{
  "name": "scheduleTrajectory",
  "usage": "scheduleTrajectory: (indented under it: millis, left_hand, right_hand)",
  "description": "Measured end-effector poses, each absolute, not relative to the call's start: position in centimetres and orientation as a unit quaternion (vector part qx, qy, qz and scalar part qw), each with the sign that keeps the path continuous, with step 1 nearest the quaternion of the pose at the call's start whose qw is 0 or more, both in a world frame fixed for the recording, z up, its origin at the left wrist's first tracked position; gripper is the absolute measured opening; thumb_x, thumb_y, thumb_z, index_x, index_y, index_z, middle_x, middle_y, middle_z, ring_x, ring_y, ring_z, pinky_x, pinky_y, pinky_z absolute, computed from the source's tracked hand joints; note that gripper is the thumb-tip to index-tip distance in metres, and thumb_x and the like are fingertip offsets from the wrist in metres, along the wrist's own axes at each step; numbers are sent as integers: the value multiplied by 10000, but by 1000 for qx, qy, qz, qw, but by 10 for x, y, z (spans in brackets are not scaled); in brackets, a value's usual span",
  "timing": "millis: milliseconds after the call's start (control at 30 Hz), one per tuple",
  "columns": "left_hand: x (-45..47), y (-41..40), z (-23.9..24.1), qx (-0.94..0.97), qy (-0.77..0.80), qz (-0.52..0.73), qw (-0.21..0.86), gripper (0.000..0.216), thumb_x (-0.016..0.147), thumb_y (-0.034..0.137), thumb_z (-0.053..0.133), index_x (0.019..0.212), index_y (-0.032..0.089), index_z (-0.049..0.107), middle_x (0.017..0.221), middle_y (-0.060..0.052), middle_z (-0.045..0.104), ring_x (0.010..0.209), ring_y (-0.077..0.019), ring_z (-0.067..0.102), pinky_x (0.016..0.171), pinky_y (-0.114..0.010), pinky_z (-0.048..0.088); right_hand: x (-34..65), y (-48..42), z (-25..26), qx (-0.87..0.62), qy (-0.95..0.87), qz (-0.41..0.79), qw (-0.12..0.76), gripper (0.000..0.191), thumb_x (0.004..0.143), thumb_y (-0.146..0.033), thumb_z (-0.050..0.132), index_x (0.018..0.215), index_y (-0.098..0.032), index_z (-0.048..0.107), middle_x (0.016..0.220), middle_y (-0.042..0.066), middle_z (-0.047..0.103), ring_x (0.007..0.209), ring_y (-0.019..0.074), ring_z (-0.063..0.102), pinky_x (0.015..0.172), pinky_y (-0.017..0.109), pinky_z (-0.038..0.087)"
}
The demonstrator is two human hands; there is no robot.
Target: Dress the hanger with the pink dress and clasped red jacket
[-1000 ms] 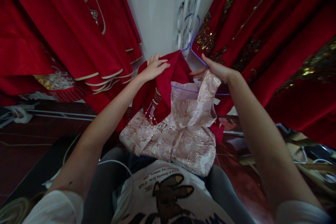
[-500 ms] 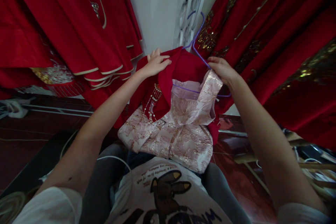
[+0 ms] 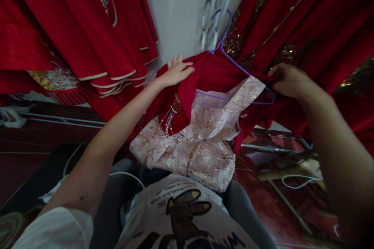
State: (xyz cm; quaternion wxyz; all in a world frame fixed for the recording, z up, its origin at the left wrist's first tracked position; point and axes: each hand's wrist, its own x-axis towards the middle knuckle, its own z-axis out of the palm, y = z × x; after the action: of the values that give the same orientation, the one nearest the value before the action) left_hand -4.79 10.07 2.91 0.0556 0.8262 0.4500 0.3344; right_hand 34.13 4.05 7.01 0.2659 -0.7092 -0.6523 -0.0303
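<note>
Red jacket [image 3: 210, 74] on purple hanger [image 3: 212, 96] over pink brocade dress [image 3: 201, 140], frame centre. Left hand [image 3: 177, 73], arm outstretched, fingers pinched on jacket edge at hanger's 9 o'clock; right hand [image 3: 288, 81] blurred, fingers curled onto jacket shoulder at 3 o'clock

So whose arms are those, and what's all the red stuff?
This picture comes from a small camera worn on a person's head, looking down, so you see that person's own two arms. There is no machine here.

The left hand has a grip on one shoulder of a red top. The right hand grips its other shoulder, by the end of a purple hanger. A pink and gold top hangs on the hanger too, with its bottom end on the person's lap.

More red dresses hang on both sides. Below is a dark shiny floor.
</note>
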Motion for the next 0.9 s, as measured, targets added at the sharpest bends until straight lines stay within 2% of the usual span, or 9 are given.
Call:
scheduleTrajectory:
  millis: [167, 233, 300, 367, 533, 633, 800, 867, 900]
  left_hand:
    - [-40, 90, 29, 829, 452, 323, 62, 322, 959, 425, 418, 1011, 249, 682, 1143, -75, 563, 1201, -297, 448, 1053, -474, 322]
    - [-42, 88, 28, 829, 452, 327, 46, 325, 959, 434, 419, 999, 246, 681, 1116, -78, 560, 1186, -300, 453, 1036, -470, 334]
    - [-46, 87, 27, 826, 452, 336, 20, 330, 957, 444, 425, 973, 234, 679, 1104, -86, 550, 1184, -309, 446, 1025, -472, 337]
    - [-50, 88, 26, 822, 454, 344, -10, 334, 952, 446, 432, 949, 218, 676, 1111, -99, 539, 1193, -324, 429, 1022, -481, 330]
    - [-49, 90, 20, 817, 457, 347, -49, 332, 953, 435, 418, 966, 209, 661, 1153, -128, 520, 1211, -351, 399, 1022, -508, 314]
    - [-45, 88, 16, 810, 461, 359, -53, 327, 953, 438, 411, 984, 218, 650, 1183, -132, 513, 1235, -361, 374, 1032, -523, 302]
    - [-40, 81, 14, 809, 458, 366, -44, 329, 955, 446, 402, 993, 224, 641, 1179, -133, 520, 1268, -372, 343, 1043, -533, 294]
    - [-38, 77, 15, 810, 462, 359, -45, 330, 956, 437, 404, 979, 210, 642, 1168, -140, 521, 1250, -376, 361, 1032, -540, 301]
    - [-38, 75, 16, 809, 465, 356, -48, 326, 955, 432, 409, 973, 206, 642, 1162, -141, 522, 1237, -374, 375, 1024, -539, 309]
  right_hand:
    - [343, 30, 97, -826, -554, -41, 100, 343, 530, 2, 809, 781, -168, 650, 812, 68, 673, 710, 167, 568, 664, 361, 375]
    - [331, 24, 101, -822, -548, -121, 94, 232, 678, -161, 819, 867, -135, 688, 1014, 159, 691, 902, 228, 623, 708, 389, 374]
    - [322, 14, 99, -814, -527, -211, 123, 320, 801, -331, 755, 1027, -111, 702, 1138, 226, 666, 1075, 302, 608, 735, 426, 371]
    - [322, 3, 94, -822, -487, -264, 134, 426, 811, -386, 742, 1155, -139, 694, 1165, 252, 659, 1137, 353, 590, 715, 437, 369]
    - [348, -21, 93, -817, -519, -236, 84, 349, 736, -370, 798, 1051, -227, 742, 1006, 177, 722, 932, 306, 660, 607, 381, 353]
    - [349, -37, 96, -782, -566, -212, 152, 271, 697, -284, 819, 943, -250, 713, 839, 93, 712, 785, 238, 636, 625, 378, 383]
    - [308, -56, 77, -634, -733, 66, 238, 183, 708, -220, 750, 864, -231, 655, 727, 16, 681, 605, 169, 581, 589, 318, 415]
    - [281, -53, 63, -592, -765, 47, 249, 51, 764, -230, 644, 756, -207, 600, 626, 2, 607, 546, 146, 511, 559, 298, 367]
    - [265, -50, 55, -582, -773, 25, 252, 97, 770, -219, 606, 694, -205, 546, 558, -12, 532, 508, 130, 447, 541, 290, 325]
